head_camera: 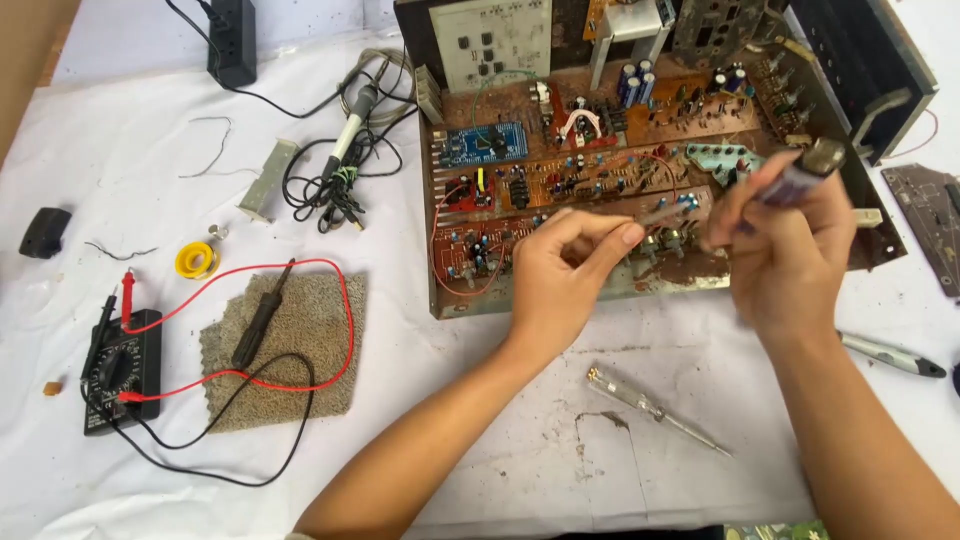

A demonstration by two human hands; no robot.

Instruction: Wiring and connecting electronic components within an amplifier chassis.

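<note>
Left hand: the left hand (pixel 560 275) sits just left of the frame's centre, forearm rising from the bottom edge, wrist bent so the knuckles face the camera. Thumb and forefinger are pinched together on something thin; it looks like a short wire or sleeve (pixel 665 213) running right from the fingertips, though motion blur leaves that unsure.

Right hand: the right hand (pixel 790 255) is right of centre, forearm entering from the lower right corner. Its fingers are wrapped firmly around a purple lighter (pixel 800 175), metal head tilted up and to the right.

Why so held: both hands hover close together above the front edge of the board, near each other but apart, the pinched piece stretched toward the lighter hand, seemingly so the two meet in the air clear of the components.

Work piece: the open amplifier chassis (pixel 640 290) fills the upper centre, its brown circuit boards (pixel 600 180) facing up, front rail nearest the person.

Laid aside: a tester screwdriver (pixel 655 408) lies on the white cloth (pixel 500 450) below the hands. A soldering iron (pixel 262 315) rests on a grey pad (pixel 290 385) at left, likely to keep its tip off the cloth; a multimeter (pixel 120 370) with red lead sits at lower left.
</note>
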